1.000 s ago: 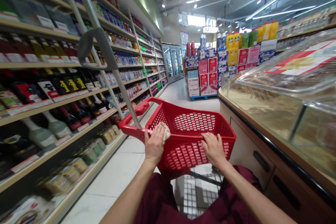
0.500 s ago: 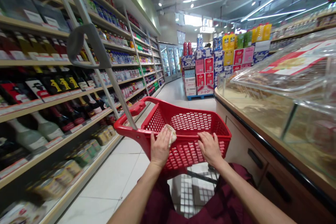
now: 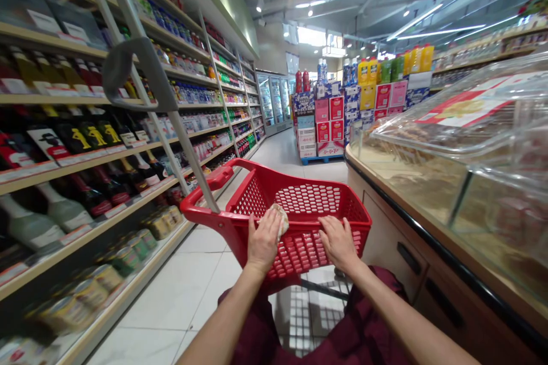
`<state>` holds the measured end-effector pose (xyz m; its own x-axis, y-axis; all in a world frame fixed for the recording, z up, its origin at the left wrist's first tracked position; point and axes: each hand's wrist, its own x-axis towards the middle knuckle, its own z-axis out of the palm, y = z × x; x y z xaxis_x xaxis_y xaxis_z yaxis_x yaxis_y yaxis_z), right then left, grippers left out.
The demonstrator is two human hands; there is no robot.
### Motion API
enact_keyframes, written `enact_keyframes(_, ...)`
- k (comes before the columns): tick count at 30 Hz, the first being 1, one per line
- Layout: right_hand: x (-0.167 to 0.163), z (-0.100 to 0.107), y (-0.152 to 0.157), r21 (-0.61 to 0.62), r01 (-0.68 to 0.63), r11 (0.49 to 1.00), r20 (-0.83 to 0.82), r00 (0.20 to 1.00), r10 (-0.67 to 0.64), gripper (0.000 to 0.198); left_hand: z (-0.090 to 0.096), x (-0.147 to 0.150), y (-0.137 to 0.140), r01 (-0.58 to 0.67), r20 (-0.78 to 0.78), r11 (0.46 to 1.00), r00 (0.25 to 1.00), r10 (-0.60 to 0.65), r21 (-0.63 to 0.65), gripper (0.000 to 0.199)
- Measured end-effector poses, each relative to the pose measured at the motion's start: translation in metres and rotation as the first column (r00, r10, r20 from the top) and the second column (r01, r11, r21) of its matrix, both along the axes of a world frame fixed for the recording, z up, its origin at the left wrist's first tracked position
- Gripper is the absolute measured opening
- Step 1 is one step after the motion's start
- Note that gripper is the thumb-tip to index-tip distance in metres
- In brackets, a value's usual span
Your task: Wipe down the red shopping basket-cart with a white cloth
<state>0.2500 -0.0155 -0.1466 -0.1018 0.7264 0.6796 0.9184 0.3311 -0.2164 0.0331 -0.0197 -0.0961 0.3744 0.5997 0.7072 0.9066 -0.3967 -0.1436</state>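
Observation:
A red plastic shopping basket trolley (image 3: pixel 299 256) with perforated walls stands right in front of my knees. Its long metal handle with a grey grip (image 3: pixel 141 74) rises at the left. My left hand (image 3: pixel 263 242) presses a crumpled whitish cloth (image 3: pixel 281 221) against the trolley's near rim; the cloth pokes out past the fingers on the right. My right hand (image 3: pixel 339 240) is closed over the same rim farther right, fingertips hooked over its top edge. No goods show inside the part of the basket I can see.
Shelves of bottles and cans (image 3: pixel 111 177) line the left side. Close on the right is a wooden counter (image 3: pixel 385 228) with clear plastic covers (image 3: pixel 471 102). Stacked drink boxes (image 3: pixel 329 120) stand on a blue pallet ahead, with glass-door fridges (image 3: pixel 274 100) behind. White tiles (image 3: pixel 171 285) cover the floor.
The view has shifted slightly, so the scene sits a little farther left. My left hand and the cloth stay at nearly the same part of the rim; the right hand keeps its hold.

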Motion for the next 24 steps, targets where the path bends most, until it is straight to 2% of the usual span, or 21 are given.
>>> enact_keyframes(3, 0.004, -0.002, 0.001, 0.004, -0.013, 1.000, 0.027, 1.000, 0.012, 0.035, 0.000, 0.008, 0.002, 0.043, -0.021, 0.999, 0.999, -0.043, -0.010, 0.039)
enact_keyframes(9, 0.001, -0.002, 0.001, 0.012, 0.002, 1.000, 0.003, 1.000, -0.003, 0.035, 0.019, -0.040, -0.003, -0.061, 0.047, 0.996, 0.997, 0.058, 0.070, 0.038)
enact_keyframes(11, -0.001, -0.002, 0.000, 0.009, 0.010, 1.000, -0.012, 1.000, -0.010, 0.034, 0.014, -0.033, -0.003, -0.043, 0.036, 0.998, 0.999, 0.041, 0.053, 0.037)
enact_keyframes(15, 0.001, -0.002, 0.001, 0.000, -0.023, 1.000, 0.007, 1.000, 0.023, 0.035, -0.005, 0.011, 0.003, 0.059, -0.015, 0.998, 0.998, -0.059, 0.012, 0.036)
enact_keyframes(17, 0.004, -0.002, 0.001, 0.002, -0.031, 1.000, 0.017, 0.999, 0.030, 0.035, -0.007, 0.019, 0.006, 0.090, -0.025, 0.996, 0.996, -0.090, 0.009, 0.036)
enact_keyframes(19, 0.006, -0.002, 0.001, 0.004, -0.032, 0.999, 0.024, 0.999, 0.032, 0.035, -0.002, 0.007, 0.006, 0.085, -0.020, 0.996, 0.996, -0.085, 0.017, 0.036)
enact_keyframes(24, 0.005, -0.003, 0.001, -0.004, 0.001, 1.000, 0.011, 1.000, -0.001, 0.035, 0.018, -0.042, 0.001, -0.051, 0.048, 0.996, 0.998, 0.048, 0.077, 0.036)
